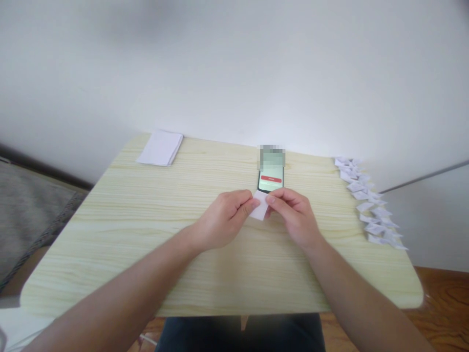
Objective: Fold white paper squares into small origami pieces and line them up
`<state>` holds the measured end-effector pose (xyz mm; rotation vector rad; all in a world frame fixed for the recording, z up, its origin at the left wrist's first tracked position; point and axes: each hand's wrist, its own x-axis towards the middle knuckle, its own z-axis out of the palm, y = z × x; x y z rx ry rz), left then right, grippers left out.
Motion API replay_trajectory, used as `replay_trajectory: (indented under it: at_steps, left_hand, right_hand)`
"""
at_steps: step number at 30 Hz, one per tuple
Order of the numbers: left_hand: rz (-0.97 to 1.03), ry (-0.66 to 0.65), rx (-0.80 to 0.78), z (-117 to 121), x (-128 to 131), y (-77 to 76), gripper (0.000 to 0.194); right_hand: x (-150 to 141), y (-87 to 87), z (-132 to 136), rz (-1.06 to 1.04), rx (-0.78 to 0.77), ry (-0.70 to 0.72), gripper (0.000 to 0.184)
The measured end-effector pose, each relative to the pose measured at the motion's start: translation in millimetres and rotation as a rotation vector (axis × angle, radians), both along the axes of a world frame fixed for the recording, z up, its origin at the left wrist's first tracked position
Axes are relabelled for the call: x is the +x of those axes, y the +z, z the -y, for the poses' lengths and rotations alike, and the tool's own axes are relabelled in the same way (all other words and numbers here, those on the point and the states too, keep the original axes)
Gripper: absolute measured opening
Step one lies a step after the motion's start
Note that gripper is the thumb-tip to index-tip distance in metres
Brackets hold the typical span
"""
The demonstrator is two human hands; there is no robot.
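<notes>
- L hand (225, 215) pinches the paper (260, 209) at its left side, thumb on top; R hand (295, 217) grips its right edge, thumb over, fingertips under. Neither's free.
- Paper's between your hands, over the table (120, 210), just nearer you than the phone (270, 186) (can't tell if they touch).
- Risk, I'd guess: uneven pull L vs. R could skew or tear it; a loose pinch could let it slip.
- Phone's v. close, so pushing fwd might nudge it.
- Containers: none I can make out. Stack (160, 147) lies back L, folded pieces (361, 188) line the R edge, all on the table.
</notes>
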<state>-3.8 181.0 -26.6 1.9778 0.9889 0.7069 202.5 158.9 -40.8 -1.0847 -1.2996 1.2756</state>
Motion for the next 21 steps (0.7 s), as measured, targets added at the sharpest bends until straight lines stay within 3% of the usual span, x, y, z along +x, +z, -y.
replay_trajectory:
  at_steps: [4, 8, 11, 17, 21]
  left_hand:
    - [0.034, 0.023, 0.03, 0, 0, -1.8, 0.039]
    - [0.054, 0.047, 0.083, -1, 0, -3.3, 0.04]
    - [0.048, 0.066, 0.138, -2, 1, -4.6, 0.04]
    - [0.037, -0.037, 0.217, -3, 0, -7.9, 0.036]
    - [0.084, -0.002, 0.219, -1, -3, -3.6, 0.016]
  right_hand:
    - [-1, 0.1, -1, -0.051, 0.011, -0.01, 0.017]
    - [-3, 0.1, 1, -0.066, 0.108, -0.09, 0.031]
    - [-4, -1.5, 3, -0.007, 0.192, -0.162, 0.025]
    - [-4, 1.4, 7, 0.123, 0.272, -0.136, 0.012]
    - [-2, 13.6, 9, 0.389, 0.428, -0.091, 0.009]
